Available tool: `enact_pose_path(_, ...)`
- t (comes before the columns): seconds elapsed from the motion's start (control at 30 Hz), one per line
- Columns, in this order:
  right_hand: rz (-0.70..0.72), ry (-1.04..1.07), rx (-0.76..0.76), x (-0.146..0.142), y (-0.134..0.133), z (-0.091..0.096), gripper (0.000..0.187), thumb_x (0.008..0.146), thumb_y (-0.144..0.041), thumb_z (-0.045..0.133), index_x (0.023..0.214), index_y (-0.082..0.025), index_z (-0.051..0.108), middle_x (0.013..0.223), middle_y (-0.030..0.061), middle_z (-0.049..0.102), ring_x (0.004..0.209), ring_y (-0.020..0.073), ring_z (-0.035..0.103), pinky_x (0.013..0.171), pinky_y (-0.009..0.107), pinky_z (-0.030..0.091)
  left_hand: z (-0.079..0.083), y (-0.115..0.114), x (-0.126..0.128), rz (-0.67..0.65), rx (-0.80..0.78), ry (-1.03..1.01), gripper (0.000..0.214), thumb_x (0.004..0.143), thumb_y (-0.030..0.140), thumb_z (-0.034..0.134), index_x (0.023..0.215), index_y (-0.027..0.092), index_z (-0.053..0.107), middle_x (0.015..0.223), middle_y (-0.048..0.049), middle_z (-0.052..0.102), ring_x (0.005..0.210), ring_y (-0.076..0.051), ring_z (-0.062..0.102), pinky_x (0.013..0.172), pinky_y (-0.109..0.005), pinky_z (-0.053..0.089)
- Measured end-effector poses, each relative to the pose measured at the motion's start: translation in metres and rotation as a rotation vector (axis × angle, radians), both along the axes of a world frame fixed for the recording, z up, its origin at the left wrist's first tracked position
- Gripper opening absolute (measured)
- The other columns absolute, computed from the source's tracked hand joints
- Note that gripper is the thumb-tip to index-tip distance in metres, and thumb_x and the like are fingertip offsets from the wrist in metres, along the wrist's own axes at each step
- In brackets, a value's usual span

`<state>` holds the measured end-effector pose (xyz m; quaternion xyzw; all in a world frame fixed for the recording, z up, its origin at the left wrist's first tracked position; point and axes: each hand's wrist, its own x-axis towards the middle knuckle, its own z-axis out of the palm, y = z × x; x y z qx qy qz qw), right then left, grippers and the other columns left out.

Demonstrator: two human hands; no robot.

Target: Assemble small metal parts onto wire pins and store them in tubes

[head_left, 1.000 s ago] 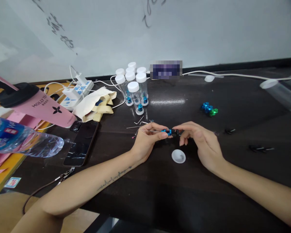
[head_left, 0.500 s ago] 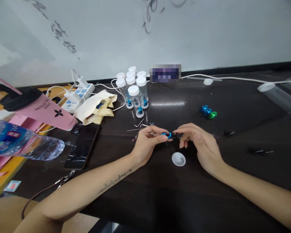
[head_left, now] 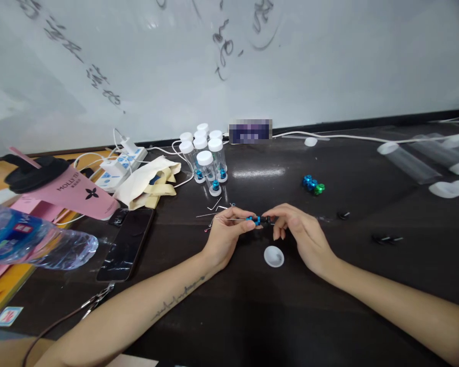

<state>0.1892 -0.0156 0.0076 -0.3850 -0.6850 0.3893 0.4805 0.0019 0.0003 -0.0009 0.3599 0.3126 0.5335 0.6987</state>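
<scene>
My left hand (head_left: pixel 225 234) is closed, pinching a small blue metal part (head_left: pixel 254 220) between thumb and fingers. A thin metal rod (head_left: pixel 235 219) extends leftward from that part across the hand. At the part's right end sits a small black piece (head_left: pixel 266 219), where the thumb and index finger of my right hand (head_left: pixel 308 234) close; the exact contact is partly hidden. Below the hands lies a shallow white cap (head_left: pixel 274 256). Several bent thin metal pins (head_left: pixel 214 205) lie just beyond my left hand.
Capped clear tubes (head_left: pixel 205 159) with blue parts stand at the back. Blue parts (head_left: pixel 309 181) and a green one (head_left: pixel 320 189) lie right, with black pieces (head_left: pixel 382 239) nearer. Empty tubes (head_left: pixel 411 163) lie far right. A phone (head_left: pixel 127 244), bottle (head_left: pixel 42 237) and pink cup (head_left: pixel 72 188) occupy the left.
The head view has shifted up and to the right, bringing more tubes and caps into sight at the right. Both hands keep nearly the same grip on the blue and black parts.
</scene>
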Motion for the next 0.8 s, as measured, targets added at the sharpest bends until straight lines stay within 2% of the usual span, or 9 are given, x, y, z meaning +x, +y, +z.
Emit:
enact_pose_path(0.23,-0.002,0.026,-0.008,-0.001,-0.0011,-0.0005,0.042,0.103,-0.044,0.033,0.108,-0.019,0.067,0.09,0.0056,0.06,0.063,0.0134,0.057,0.061,0.031,0.045,0.0033,-0.0008,0.0012,0.014,-0.011,0.0,0.02,0.061,0.016,0.085,0.075,0.016,0.072,0.076,-0.0003,0.074,0.068,-0.012,0.068,0.076,-0.027,0.052)
enact_pose_path(0.43,-0.02,0.037,-0.04,-0.0015,-0.0002,-0.0007,0.044,0.103,-0.044,0.031,0.11,-0.018,0.066,0.088,0.0057,0.06,0.063,0.014,0.058,0.061,0.031,0.047,0.0024,-0.0007,0.0012,0.008,0.008,-0.001,0.019,0.062,0.016,0.085,0.077,0.016,0.072,0.077,-0.0006,0.075,0.068,-0.011,0.069,0.077,-0.026,0.052)
enact_pose_path(0.57,-0.017,0.046,-0.049,-0.0016,-0.0003,-0.0005,0.045,0.103,-0.044,0.032,0.101,-0.017,0.068,0.09,0.0066,0.06,0.062,0.0138,0.058,0.058,0.03,0.046,0.0024,-0.0006,0.0011,0.001,-0.005,-0.007,0.019,0.062,0.016,0.085,0.075,0.016,0.072,0.078,-0.0005,0.075,0.07,-0.012,0.069,0.078,-0.027,0.053)
enact_pose_path(0.7,-0.032,0.058,-0.053,-0.0013,0.0002,-0.001,0.045,0.103,-0.045,0.031,0.108,-0.019,0.067,0.096,0.0072,0.06,0.063,0.014,0.059,0.059,0.031,0.047,0.0043,-0.0009,0.0012,0.004,-0.019,0.006,0.02,0.061,0.018,0.086,0.076,0.015,0.072,0.079,-0.0009,0.074,0.069,-0.013,0.069,0.077,-0.028,0.053)
enact_pose_path(0.8,-0.011,0.074,-0.053,-0.0008,0.0013,-0.0017,0.046,0.102,-0.046,0.033,0.1,-0.018,0.069,0.093,0.0072,0.061,0.063,0.0144,0.058,0.058,0.031,0.047,0.005,-0.0009,0.0012,-0.005,-0.038,0.013,0.02,0.06,0.017,0.086,0.074,0.015,0.072,0.077,-0.0012,0.074,0.068,-0.013,0.069,0.075,-0.027,0.053)
